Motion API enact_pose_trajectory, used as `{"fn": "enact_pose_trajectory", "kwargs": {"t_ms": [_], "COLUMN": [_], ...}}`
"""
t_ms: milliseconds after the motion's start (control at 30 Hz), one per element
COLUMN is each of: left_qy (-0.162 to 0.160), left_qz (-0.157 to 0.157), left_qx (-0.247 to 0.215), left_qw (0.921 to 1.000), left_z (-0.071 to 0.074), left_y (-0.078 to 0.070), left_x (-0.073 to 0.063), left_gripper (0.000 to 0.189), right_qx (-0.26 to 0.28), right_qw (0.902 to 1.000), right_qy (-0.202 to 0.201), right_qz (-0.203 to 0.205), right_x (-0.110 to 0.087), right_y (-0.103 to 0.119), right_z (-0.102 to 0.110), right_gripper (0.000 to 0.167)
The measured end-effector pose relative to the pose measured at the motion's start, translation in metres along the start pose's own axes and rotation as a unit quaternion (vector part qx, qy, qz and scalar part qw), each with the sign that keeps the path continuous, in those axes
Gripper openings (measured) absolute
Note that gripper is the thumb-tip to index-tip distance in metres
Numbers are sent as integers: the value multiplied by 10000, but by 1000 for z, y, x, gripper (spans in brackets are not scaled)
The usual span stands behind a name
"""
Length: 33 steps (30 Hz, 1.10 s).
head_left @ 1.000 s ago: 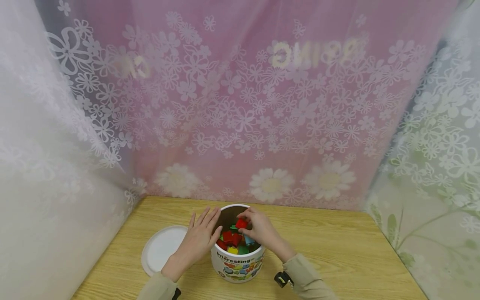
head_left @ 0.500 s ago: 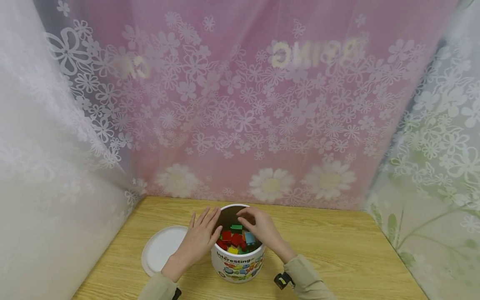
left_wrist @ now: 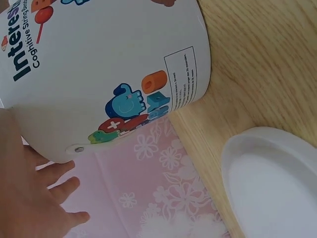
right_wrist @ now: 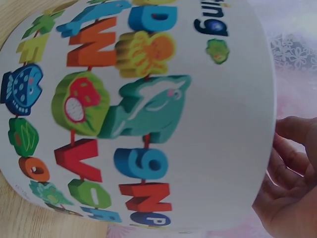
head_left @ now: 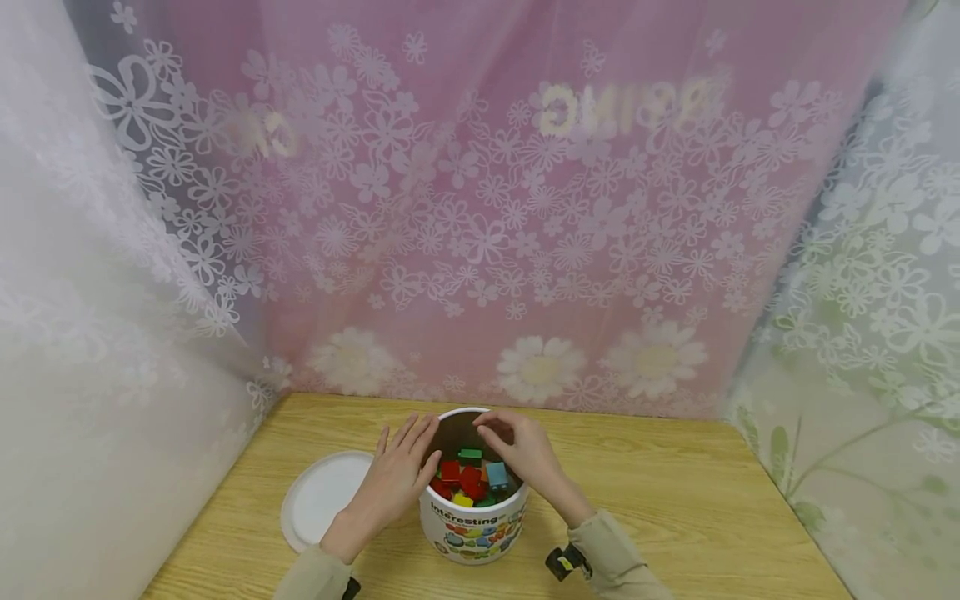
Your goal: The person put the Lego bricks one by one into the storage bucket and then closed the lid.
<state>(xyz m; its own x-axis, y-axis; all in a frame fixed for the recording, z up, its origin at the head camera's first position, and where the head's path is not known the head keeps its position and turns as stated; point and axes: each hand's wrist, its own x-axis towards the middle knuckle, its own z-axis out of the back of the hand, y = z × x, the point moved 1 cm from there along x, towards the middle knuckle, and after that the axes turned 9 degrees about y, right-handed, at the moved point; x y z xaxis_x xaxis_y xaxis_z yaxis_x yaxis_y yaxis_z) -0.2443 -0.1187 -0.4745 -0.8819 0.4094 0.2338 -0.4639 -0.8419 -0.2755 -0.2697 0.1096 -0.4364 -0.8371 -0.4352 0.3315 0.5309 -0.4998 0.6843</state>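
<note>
A white round bucket (head_left: 474, 546) printed with colourful pictures and lettering stands upright on the table. Inside it lie loose toy blocks, among them a red block (head_left: 449, 472), a light blue block (head_left: 497, 476), a green block (head_left: 470, 456) and a yellow block (head_left: 462, 500). My left hand (head_left: 393, 471) rests at the left side of the bucket's rim, its fingers straight and spread. Over the right side of the rim is my right hand (head_left: 531, 454), fingers loosely bent, with nothing seen between them. The right wrist view shows this hand (right_wrist: 294, 173) beside the printed bucket wall.
A white round lid (head_left: 318, 504) lies on the wooden table (head_left: 652, 500) left of the bucket, partly behind my left arm. A pink flowered curtain (head_left: 465, 250) hangs behind the table, with pale curtains on both sides.
A red block that my right hand pinched above the bucket has been let go and is no longer in the fingers. The left hand has stayed at the rim.
</note>
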Motion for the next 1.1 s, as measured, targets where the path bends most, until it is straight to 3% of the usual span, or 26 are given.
{"fn": "enact_pose_trajectory", "kwargs": {"t_ms": [133,300,400,767,1100], "left_qy": [-587,-1464,-1762,-1758,-1839], "left_qz": [-404,-946,-1045,-531,13], "left_qx": [134,-25,-130,-641,-1254], "left_qw": [9974,9847,9787,9809,9749], "left_z": [2,10,17,35,45], "left_y": [-1,-2,-2,13,50], "left_x": [0,0,-1,-16,-34], "left_gripper": [49,39,35,31,25], "right_qx": [184,561,806,1319,1512], "right_qw": [9998,9984,9967,9900,9851], "right_qy": [-65,-93,-30,359,737], "right_qz": [-2,-23,103,339,368], "right_x": [-1,-1,-1,4,10], "right_y": [3,7,9,35,63], "right_z": [2,4,3,-10,-45], "right_gripper": [14,16,19,28,27]}}
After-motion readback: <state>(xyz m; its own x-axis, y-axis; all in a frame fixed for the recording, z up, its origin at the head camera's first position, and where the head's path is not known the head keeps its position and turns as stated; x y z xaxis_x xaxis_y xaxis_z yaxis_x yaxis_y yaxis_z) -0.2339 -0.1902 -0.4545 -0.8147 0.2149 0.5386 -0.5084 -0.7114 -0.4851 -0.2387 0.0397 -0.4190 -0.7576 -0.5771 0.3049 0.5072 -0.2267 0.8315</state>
